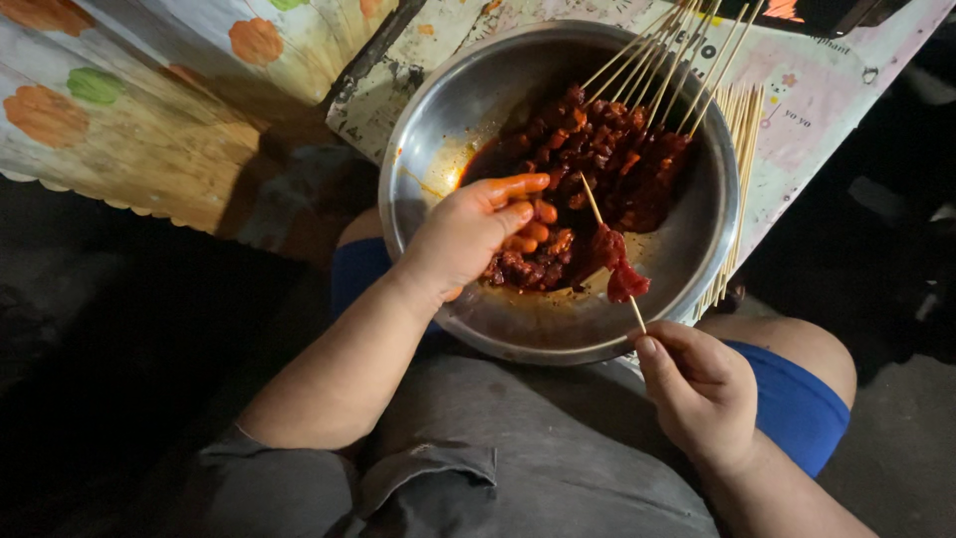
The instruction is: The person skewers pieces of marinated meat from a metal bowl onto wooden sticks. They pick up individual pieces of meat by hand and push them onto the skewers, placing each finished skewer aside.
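The right hand (697, 384) is pinched closed on the lower end of a bamboo skewer (614, 252), thumb on top and fingers curled beneath, holding the stick at a slant with its point up over the bowl. One or two pieces of red marinated meat (619, 267) sit threaded on the stick, about midway along it, with bare wood showing above and below. The left hand (466, 234) reaches into the steel bowl (438, 130), fingers bent and closed loosely around chunks of the marinated meat pile (588, 159); its fingertips (518, 185) are coated in orange-red sauce. Whether a piece is actually gripped cannot be told.

The bowl rests on the person's lap, against the edge of a patterned table covering (817, 90). Finished or part-loaded skewers (657, 55) lean in the bowl's far side, and a bundle of bare sticks (742, 169) lies along the right rim.

Assessment: threading is under way, the stick only lightly loaded. To do it well, each piece should be pushed on through its thickest part, then slid down snug against the last, leaving the lower end clean for handling. The point should stay angled away from the feeding fingers, which are slick with sauce. Work should remain above the bowl so drips fall inside.
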